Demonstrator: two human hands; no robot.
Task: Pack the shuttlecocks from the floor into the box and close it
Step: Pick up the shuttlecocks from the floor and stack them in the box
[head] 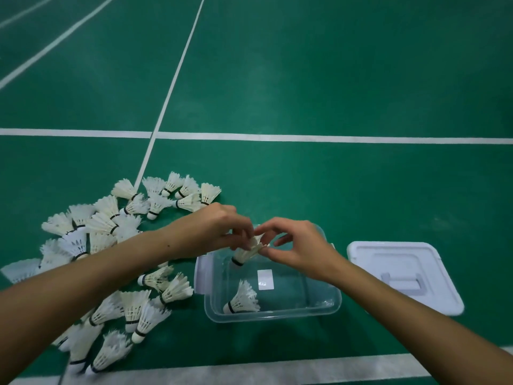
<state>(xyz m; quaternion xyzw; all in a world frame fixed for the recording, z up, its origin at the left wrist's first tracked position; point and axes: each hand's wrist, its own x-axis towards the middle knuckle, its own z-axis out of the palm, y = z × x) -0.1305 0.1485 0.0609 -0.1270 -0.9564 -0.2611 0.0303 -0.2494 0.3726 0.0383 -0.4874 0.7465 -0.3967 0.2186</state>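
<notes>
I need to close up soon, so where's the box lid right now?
In the head view, the white lid lies flat on the green floor, right of the clear box.

Shuttlecock pile (111, 245) left of box (327, 307), one shuttlecock (243, 300) inside, lid (402, 273) right, apparently apart.

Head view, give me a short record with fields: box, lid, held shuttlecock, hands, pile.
box: clear plastic box, open, on the green floor; one shuttlecock in box lying on its bottom
lid: white lid, flat on the floor, beside the box
held shuttlecock: held shuttlecock above the box, cork end down
hands: left hand and right hand both pinch its feathers with their fingers
pile: pile of shuttlecocks on the floor on the box's other side
</notes>
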